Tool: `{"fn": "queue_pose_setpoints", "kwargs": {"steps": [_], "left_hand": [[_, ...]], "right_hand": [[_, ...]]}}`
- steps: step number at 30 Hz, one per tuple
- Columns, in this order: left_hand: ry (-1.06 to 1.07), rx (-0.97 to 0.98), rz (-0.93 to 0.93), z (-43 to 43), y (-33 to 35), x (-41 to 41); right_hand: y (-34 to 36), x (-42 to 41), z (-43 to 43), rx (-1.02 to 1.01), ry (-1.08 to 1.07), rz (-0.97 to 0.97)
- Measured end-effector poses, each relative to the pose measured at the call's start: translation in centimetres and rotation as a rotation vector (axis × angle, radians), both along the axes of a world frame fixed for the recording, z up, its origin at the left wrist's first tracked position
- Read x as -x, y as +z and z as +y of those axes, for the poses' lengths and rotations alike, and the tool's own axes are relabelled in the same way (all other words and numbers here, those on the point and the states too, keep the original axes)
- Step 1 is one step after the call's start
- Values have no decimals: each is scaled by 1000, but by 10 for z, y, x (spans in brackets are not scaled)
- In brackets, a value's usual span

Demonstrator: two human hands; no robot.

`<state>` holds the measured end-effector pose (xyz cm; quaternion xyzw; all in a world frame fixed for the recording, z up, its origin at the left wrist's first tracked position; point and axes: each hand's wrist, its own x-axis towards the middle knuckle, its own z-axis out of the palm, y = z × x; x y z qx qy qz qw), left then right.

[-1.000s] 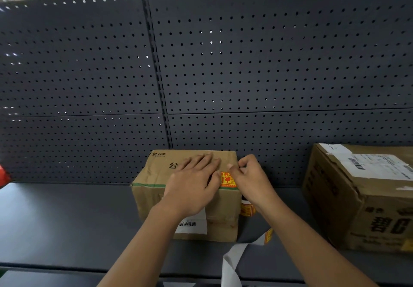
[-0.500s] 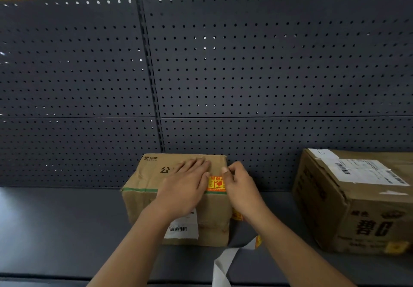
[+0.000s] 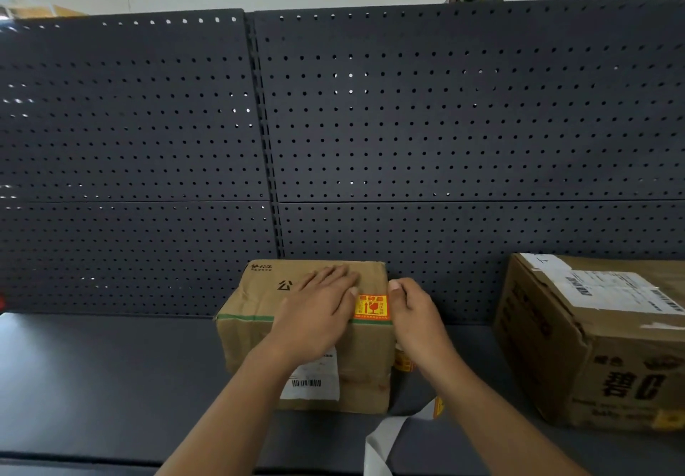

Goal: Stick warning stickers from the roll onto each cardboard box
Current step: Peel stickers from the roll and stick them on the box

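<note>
From the head camera, your left hand lies flat on top of the small box, and its fingers are stretched out and close together, pressing down on the cardboard. Just to the right of your left thumb sits the orange sticker, stuck on the top near the front edge of the box. Your right hand is on the other side of the sticker, at the right edge of the box. Its fingers are curled, and its thumb tip touches the box corner just beside the sticker. You cannot tell if those curled fingers hold anything.

Below your right wrist, a bit of the sticker roll peeks out next to the box. A white paper strip trails from there toward you across the dark worktop.

Far to the right of your right fingers stands a big box with white labels on top. Behind both boxes is a dark wall with holes.
</note>
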<state>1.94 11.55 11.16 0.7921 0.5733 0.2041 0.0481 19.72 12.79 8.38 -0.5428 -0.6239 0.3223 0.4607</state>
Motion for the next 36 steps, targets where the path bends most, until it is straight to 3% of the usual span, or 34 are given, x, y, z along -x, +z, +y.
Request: {"fn": "queue_pose_setpoints", "kwargs": {"steps": [3, 5, 8, 12, 15, 18, 25, 31, 36], "left_hand": [[6, -8, -501, -10, 15, 7], [78, -83, -690, -18, 27, 19], [252, -227, -617, -23, 32, 52], [478, -30, -497, -18, 19, 100], [536, 164, -583, -19, 5, 108], [519, 269, -809, -22, -1, 101], [481, 215, -893, -31, -3, 100], [526, 158, -1054, -43, -1, 107], [585, 134, -1194, -56, 11, 109]], "right_hand": [[6, -7, 2, 55, -50, 67], [5, -13, 2, 60, -64, 116], [-1, -16, -2, 31, -52, 130], [-19, -14, -9, 62, -11, 53], [-19, -6, -20, 129, 34, 180], [-15, 1, -28, 159, 49, 217], [-20, 18, -28, 129, 33, 421], [13, 22, -39, -38, 90, 328], [53, 31, -46, -249, 276, 165]]}}
